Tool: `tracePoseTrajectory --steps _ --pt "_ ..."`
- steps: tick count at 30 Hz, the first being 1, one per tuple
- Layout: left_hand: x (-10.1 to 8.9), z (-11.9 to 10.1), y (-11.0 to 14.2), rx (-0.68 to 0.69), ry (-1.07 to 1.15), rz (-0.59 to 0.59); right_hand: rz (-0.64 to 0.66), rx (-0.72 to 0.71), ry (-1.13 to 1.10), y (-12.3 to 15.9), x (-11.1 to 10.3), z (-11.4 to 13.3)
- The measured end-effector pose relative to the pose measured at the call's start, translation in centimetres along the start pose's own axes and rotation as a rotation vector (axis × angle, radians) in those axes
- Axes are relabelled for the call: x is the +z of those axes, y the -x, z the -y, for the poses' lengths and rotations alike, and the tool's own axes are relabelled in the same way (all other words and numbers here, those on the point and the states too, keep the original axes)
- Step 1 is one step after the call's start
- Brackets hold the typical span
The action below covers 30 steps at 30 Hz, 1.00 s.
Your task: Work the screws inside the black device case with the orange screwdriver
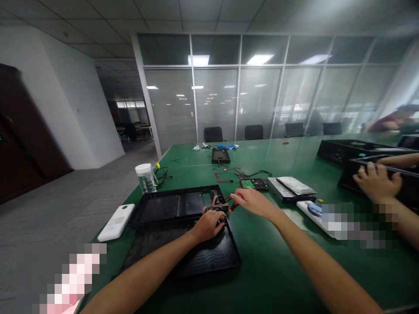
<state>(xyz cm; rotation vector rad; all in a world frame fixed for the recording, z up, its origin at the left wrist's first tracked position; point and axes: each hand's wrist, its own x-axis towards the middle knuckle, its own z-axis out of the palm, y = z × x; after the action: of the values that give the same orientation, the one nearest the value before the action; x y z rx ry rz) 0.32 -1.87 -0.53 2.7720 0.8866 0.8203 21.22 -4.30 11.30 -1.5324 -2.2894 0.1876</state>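
A black plastic casing [193,257] lies opened out, its two halves next to each other on the green table. Striped wires [214,204] run along the right end of the far half [160,205]. My left hand [211,224] rests over the near half's upper right corner, its fingers curled in beside the wires; what they pinch is hidden. Just to the right, my right hand [253,201] is closed on a red and orange screwdriver [233,206]. The screwdriver slants near the wires; its tip cannot be made out.
A lidded bottle [146,179] and a white power bank [116,222] stand left on the table [275,279]. A green circuit board [252,184], cables [225,179] and a drive-like box [290,188] lie beyond. Another person's hand [378,181] touches a black case [406,176] at right.
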Motion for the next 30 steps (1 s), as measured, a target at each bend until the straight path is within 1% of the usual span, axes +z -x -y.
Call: tracePoseTrajectory --steps 2,3,4,6,8,10,13,18,20,22,24,26,28,30 --pt "0.0 0.0 0.0 0.012 0.000 0.002 0.004 0.013 -0.342 0.8 1.4 -3.4" --pt "0.0 0.0 0.0 0.019 0.002 0.001 -0.009 0.070 -0.544 1.3 2.2 -5.3" --pt "0.0 0.0 0.0 0.023 0.003 0.000 -0.068 0.165 -0.757 1.6 3.2 -7.0" --pt "0.0 0.1 0.0 0.024 0.004 -0.001 -0.279 0.349 -1.142 2.2 4.9 -10.1" --pt "0.0 0.2 0.0 0.021 0.003 0.000 -0.419 0.458 -1.398 2.3 6.2 -12.1" --pt "-0.1 0.2 0.0 0.021 -0.004 -0.001 -0.467 0.504 -1.517 2.2 6.9 -12.9" --pt "-0.1 0.1 0.1 0.043 -0.036 0.006 -0.450 0.513 -1.545 1.9 7.4 -12.5" --pt "0.1 -0.1 -0.1 0.196 -0.074 0.110 -0.384 0.468 -1.645 1.9 7.5 -10.7" --pt "0.0 -0.1 -0.2 0.200 -0.077 0.126 -0.386 0.424 -1.659 1.9 7.3 -10.1" --pt "-0.1 -0.2 -0.1 0.193 -0.093 0.121 -0.390 0.362 -1.622 1.9 7.0 -9.6" --pt "-0.1 -0.4 0.1 0.208 -0.108 0.101 -0.392 0.295 -1.502 2.1 6.7 -9.0" --pt "-0.3 -0.7 0.2 0.239 -0.122 0.075 -0.356 0.225 -1.260 2.5 6.3 -8.0" --pt "-0.7 -1.1 0.1 0.275 -0.159 0.065 -0.255 0.128 -0.945 3.3 5.8 -6.2" --pt "-1.7 -1.2 -0.3 0.298 -0.227 0.094 -0.103 -0.026 -0.625 4.5 5.3 -3.6"
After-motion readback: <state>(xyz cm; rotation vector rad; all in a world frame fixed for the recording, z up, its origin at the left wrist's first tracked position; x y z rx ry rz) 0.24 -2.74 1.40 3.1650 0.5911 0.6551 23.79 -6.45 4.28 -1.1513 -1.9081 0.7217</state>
